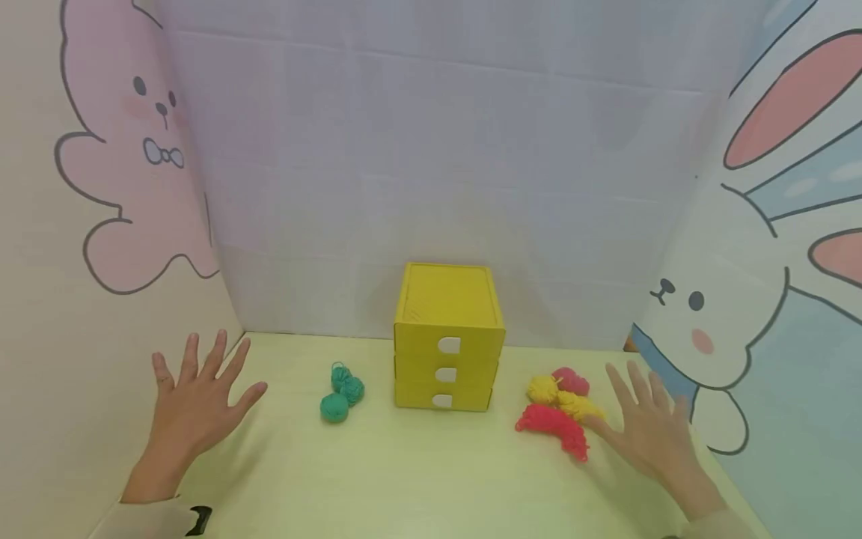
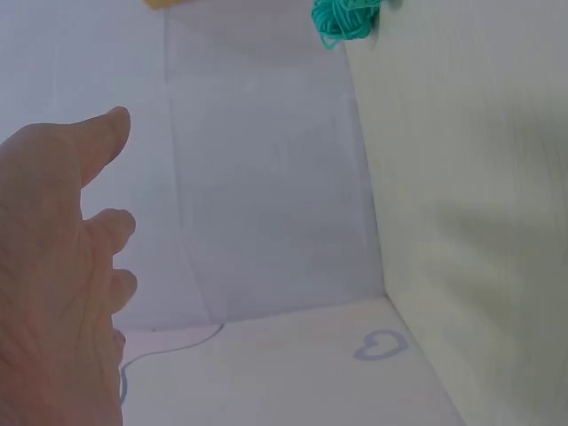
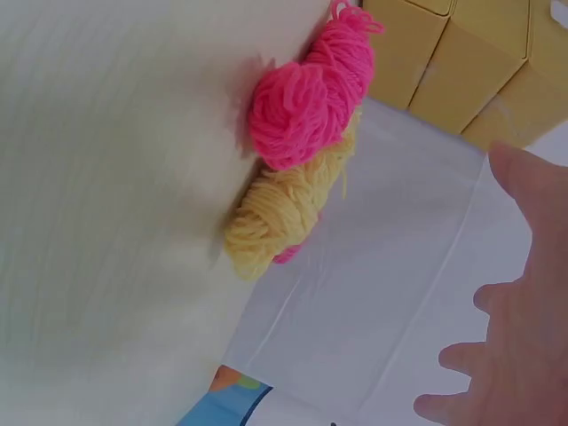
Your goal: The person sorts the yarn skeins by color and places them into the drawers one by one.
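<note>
My left hand point(image 1: 195, 412) hovers at the left with fingers spread, holding nothing. To its right lie several small balls of green yarn point(image 1: 334, 408), part of which shows at the top of the left wrist view. My right hand point(image 1: 649, 430) is also spread and empty, just right of the yarn group. That group has a pinkish-red skein point(image 1: 555, 428) in front, yellow yarn point(image 1: 578, 406) behind it, and a pink ball point(image 1: 571, 381) at the back. Between the two groups stands a yellow box point(image 1: 449, 296) with three stacked drawers, all pushed in, each with a white tab.
A pale table point(image 1: 431, 479) carries everything. Behind it hangs a whitish sheet point(image 1: 431, 150). Side panels flank the table, with a pink bear drawing point(image 1: 135, 187) on the left and a white rabbit drawing point(image 1: 727, 322) on the right.
</note>
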Motion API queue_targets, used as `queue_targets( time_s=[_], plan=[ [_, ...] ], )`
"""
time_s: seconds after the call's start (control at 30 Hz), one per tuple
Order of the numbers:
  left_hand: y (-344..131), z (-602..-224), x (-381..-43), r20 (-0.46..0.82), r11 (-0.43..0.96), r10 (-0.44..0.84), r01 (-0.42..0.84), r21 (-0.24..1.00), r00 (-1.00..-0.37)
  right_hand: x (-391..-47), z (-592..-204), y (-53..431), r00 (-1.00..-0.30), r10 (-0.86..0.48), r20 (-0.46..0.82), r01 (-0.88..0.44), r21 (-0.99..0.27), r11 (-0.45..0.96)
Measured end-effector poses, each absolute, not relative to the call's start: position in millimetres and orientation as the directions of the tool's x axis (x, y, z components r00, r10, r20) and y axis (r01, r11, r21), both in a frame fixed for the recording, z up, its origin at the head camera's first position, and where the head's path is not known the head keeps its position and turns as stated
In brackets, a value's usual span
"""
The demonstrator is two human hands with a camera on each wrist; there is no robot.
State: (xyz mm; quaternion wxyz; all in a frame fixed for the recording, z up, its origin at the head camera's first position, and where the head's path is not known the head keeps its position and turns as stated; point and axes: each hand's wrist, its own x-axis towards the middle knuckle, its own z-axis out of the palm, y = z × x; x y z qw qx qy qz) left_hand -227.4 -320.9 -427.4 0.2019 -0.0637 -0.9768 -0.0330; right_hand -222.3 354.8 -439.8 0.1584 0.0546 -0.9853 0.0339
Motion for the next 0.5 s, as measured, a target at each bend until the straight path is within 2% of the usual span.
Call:
queue_targets(
  time_s=[0.3,0.5],
  plan=[
    [-300,-430,-238,0.375,0.979,0.121,0.174,0.110,-0.919,-227,-436,328,-0.962,-0.115,0.249,-0.157,-0.155,0.975],
    [-277,-430,-247,0.358,0.957,0.142,0.221,0.190,-0.923,-229,-432,305,-0.974,-0.118,0.196,-0.175,-0.304,0.936]
  ],
)
